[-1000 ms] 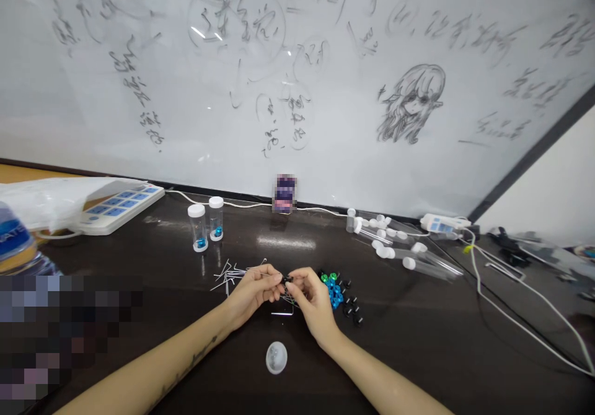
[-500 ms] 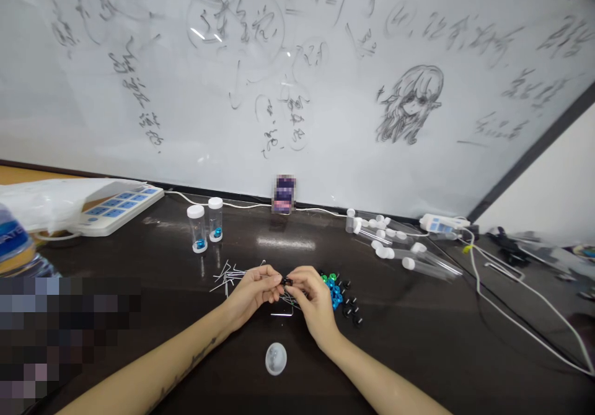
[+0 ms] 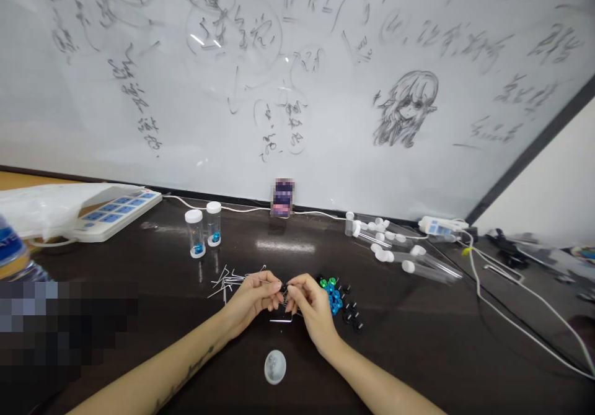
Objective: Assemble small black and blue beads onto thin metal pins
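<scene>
Far left edge: clear water bottle with a blue label [image 3: 9, 249], partly cut off. Beside it a crumpled white plastic bag [image 3: 51, 203] lying over one end of a white power strip with blue switches [image 3: 111, 209]. Dark brown table [image 3: 418, 347] runs the full width, with a scribbled white whiteboard [image 3: 139, 124] behind it. Two upright clear vials with white caps [image 3: 195, 234], side by side, each with blue bits at the bottom. Nearer, a loose scatter of thin silver metal pins [image 3: 227, 277], just left of the hands. Left hand [image 3: 253, 298]: thumb and forefinger pinched together, the tips meeting the other hand's. Between them a small black piece [image 3: 283, 288], held just above the table at centre, with a thin pin running into it. Right hand [image 3: 312, 306]: fingertips likewise closed on that piece; which hand carries the weight cannot be told. One bent silver pin [image 3: 281, 320] lies flat below the hands, and a round clear plastic cap [image 3: 275, 366] lies nearer the body. Just right of the right hand is a heap of small blue, green and black nuts [image 3: 338, 298]. Further right, empty clear tubes with white caps [image 3: 404, 259] lie on their sides, then a white cable [image 3: 511, 306].
</scene>
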The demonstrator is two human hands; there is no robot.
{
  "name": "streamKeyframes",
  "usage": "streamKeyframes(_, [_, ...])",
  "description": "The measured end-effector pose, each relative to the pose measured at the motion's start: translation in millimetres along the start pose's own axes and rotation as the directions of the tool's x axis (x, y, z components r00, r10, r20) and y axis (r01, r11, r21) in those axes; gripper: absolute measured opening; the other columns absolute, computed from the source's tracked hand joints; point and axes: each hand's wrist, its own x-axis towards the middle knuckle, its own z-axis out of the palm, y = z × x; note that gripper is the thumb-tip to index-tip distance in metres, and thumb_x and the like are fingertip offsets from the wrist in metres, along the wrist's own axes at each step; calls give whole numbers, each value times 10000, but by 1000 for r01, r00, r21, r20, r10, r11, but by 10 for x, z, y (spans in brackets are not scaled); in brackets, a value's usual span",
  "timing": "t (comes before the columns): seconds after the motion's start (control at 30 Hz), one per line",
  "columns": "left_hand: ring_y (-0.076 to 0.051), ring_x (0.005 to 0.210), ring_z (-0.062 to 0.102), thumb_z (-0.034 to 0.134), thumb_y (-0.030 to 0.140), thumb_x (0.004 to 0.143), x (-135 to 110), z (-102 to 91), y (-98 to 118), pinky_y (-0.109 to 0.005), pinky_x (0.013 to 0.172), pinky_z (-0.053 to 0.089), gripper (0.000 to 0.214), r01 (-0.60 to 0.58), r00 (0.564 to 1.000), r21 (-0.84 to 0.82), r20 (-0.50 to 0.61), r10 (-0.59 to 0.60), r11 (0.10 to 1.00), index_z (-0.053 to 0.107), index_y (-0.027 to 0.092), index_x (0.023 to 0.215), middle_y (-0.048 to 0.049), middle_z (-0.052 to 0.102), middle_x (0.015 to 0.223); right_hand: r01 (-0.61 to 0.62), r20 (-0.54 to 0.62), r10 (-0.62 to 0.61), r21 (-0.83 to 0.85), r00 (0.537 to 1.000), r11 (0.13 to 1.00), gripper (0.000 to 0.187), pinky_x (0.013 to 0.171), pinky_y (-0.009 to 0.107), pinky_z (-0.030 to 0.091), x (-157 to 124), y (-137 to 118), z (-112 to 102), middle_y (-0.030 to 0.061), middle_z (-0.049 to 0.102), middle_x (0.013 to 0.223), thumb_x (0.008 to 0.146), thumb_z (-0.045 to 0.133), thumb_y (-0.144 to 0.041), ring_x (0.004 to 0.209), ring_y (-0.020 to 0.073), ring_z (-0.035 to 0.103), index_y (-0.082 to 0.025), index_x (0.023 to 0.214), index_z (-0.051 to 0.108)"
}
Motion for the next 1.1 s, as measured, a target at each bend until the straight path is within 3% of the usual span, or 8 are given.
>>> streamKeyframes(0.23, [-74,515,556,701,246,751,16,-23,-16,-159,505,416,157,-20,999,-10,-28,19,1000,617,113,742,-56,673,659,66,-61,-74,-128,995,990,137,606,246,458,4,17,-8,3,627,737,828,616,-293,674,159,602,-199,924,589])
streamKeyframes(0.47, [-75,513,552,698,240,753,9,-12,-10,-158,504,416,148,-28,999,-15,-39,28,999,617,116,740,-54,665,653,135,-49,-144,-143,988,980,113,669,278,481,18,37,-19,22,609,829,809,627,-250,748,177,602,-211,913,607])
streamKeyframes(0.67, [-80,519,557,718,249,734,4,2,-2,-158,492,407,162,-47,996,-20,-76,46,999,615,123,732,-42,662,646,85,-15,-88,-116,996,990,158,715,289,475,7,-39,-8,31,630,870,893,522,-300,799,186,611,-218,1013,582])
streamKeyframes(0.87, [-81,521,559,713,250,737,0,4,-1,-166,507,417,167,-29,999,-9,-38,29,1000,615,116,738,-53,670,655,80,-27,-85,-171,996,982,134,627,264,458,11,-23,-9,14,614,771,875,544,-309,705,174,588,-207,927,615])
streamKeyframes(1.1, [-83,520,558,713,252,735,-2,12,7,-164,494,407,161,-39,997,-6,-63,38,999,624,119,729,-48,666,644,146,-45,-156,-173,987,974,115,670,275,472,21,12,-18,23,618,830,833,579,-212,748,177,596,-214,939,625])
